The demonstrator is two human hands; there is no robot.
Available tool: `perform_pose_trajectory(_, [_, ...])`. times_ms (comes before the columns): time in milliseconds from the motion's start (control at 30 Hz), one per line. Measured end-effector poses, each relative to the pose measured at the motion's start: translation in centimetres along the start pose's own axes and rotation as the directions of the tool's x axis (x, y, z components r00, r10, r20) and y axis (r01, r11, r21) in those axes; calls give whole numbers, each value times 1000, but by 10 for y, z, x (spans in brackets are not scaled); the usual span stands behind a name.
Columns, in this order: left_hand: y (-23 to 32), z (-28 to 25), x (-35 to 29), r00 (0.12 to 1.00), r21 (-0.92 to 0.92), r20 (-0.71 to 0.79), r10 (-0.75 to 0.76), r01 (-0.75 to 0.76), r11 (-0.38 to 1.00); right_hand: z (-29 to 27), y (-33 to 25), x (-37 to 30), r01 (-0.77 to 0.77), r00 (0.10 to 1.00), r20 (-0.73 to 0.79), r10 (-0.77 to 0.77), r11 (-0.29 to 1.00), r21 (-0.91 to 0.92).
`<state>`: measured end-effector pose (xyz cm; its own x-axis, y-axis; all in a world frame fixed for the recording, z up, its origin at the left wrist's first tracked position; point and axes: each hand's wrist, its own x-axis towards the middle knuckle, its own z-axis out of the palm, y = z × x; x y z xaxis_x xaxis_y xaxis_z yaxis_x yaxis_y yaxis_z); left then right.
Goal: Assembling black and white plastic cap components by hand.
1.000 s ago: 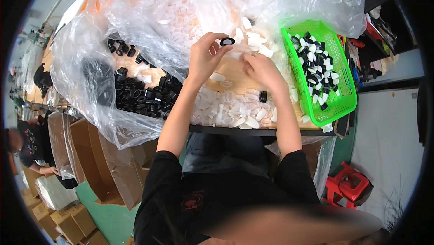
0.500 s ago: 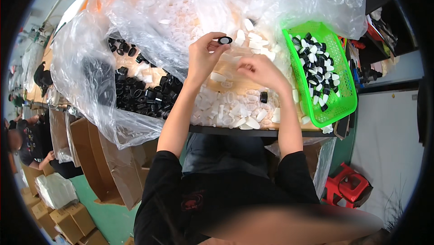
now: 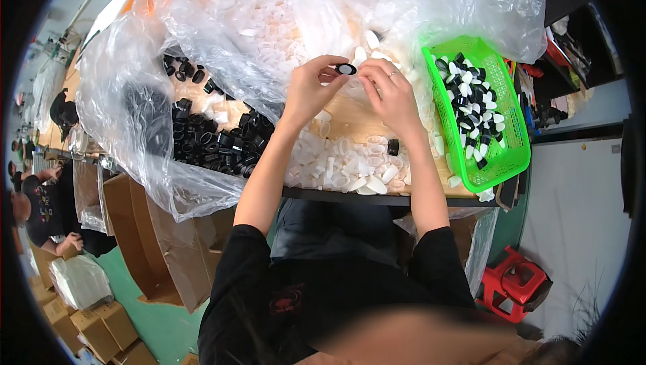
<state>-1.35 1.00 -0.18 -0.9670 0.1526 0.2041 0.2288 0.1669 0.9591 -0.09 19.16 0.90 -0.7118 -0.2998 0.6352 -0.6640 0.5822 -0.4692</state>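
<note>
Both hands, left hand (image 3: 311, 89) and right hand (image 3: 390, 92), pinch one black cap (image 3: 346, 69) at centre frame; green basket (image 3: 481, 119) part-filled, loose white parts (image 3: 343, 163) remain on tabletop (image 3: 350, 123).

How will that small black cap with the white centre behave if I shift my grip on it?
The black cap is pinched at its rim between left hand and right hand, so it probably weighs little. It looks rigid and smooth, so it could slip. Being round, it would likely roll among the white parts if dropped.

A strip of bare tabletop (image 3: 350, 123) lies open mid-way, hemmed by white plastic pieces (image 3: 336, 163) along the near edge, black caps (image 3: 208, 143) leftward, the green basket (image 3: 515, 156) rightward, and bunched clear bags (image 3: 282, 22) behind.
</note>
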Motion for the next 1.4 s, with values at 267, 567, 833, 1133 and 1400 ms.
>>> perform_pose_trajectory(267, [-6,-1,3,993,58,-100,54,-49,997,-13,6,-1,-168,968,192,163,986,14])
perform_pose_trajectory(567, [-8,0,3,986,14,-147,75,-73,997,9,-12,-12,-148,723,690,33,983,108])
perform_pose_trajectory(833, [-8,0,3,985,-25,-150,91,-96,995,33,-12,-26,-127,744,667,46,989,74])
perform_pose_trajectory(1133, [-9,-1,2,984,-205,-163,68,-101,973,12,-9,-10,-160,757,645,101,987,33])
perform_pose_trajectory(1400, [-1,1,0,999,-92,40,-4,8,996,-16,0,0,-137,958,266,103,984,111])
